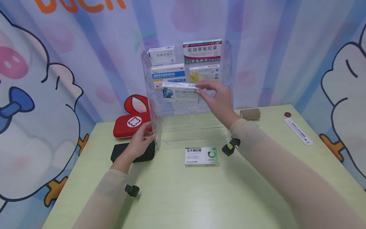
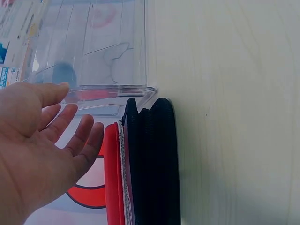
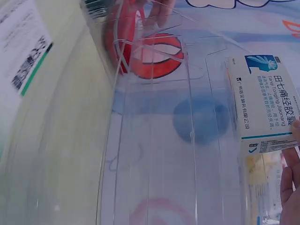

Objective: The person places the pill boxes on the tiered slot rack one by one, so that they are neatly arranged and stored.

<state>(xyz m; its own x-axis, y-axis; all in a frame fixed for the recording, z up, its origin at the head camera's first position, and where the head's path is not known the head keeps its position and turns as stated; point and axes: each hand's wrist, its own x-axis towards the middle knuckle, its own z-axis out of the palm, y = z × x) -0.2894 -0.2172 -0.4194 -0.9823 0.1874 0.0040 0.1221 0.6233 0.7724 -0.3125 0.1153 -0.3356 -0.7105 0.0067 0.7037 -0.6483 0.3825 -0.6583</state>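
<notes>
One green table (image 1: pixel 177 197) carries everything, with a cartoon curtain (image 1: pixel 71 63) hung behind it. Far centre stands one clear acrylic rack (image 1: pixel 226 63) of stepped shelves; its walls are nearly invisible, so the shelf edges are hard to trace. Five medicine boxes sit in or at the rack: two on the top step, two on the middle step, and one blue-and-white box (image 1: pixel 180 92) at the lower step. A sixth, green-and-white box (image 1: pixel 201 156) lies flat on the table just near the rack.

The right hand (image 1: pixel 218 101) pinches the right end of the blue-and-white box between thumb and fingers, holding it at the rack's lower shelf. In the right wrist view this box (image 3: pixel 265 101) reads "Tianqi Tongjing Jiaonang" beside Chinese characters; only the fingertips (image 3: pixel 291 185) show there, cut off at the frame edge. The left hand (image 1: pixel 140 141) lies with fingers straight and loosely spread against the rack's near left corner; the left wrist view shows the palm (image 2: pixel 35 154) open beside the clear wall (image 2: pixel 112 51).

Left of the rack lie one red pouch (image 1: pixel 130 124) with a white cross emblem and one black case (image 1: pixel 123 151), partly hidden by the left hand. On the far right are one tan bandage roll (image 1: pixel 250 113), one white strip (image 1: pixel 298 131) whose print is too small to read, and one small red cap (image 1: pixel 287 114).
</notes>
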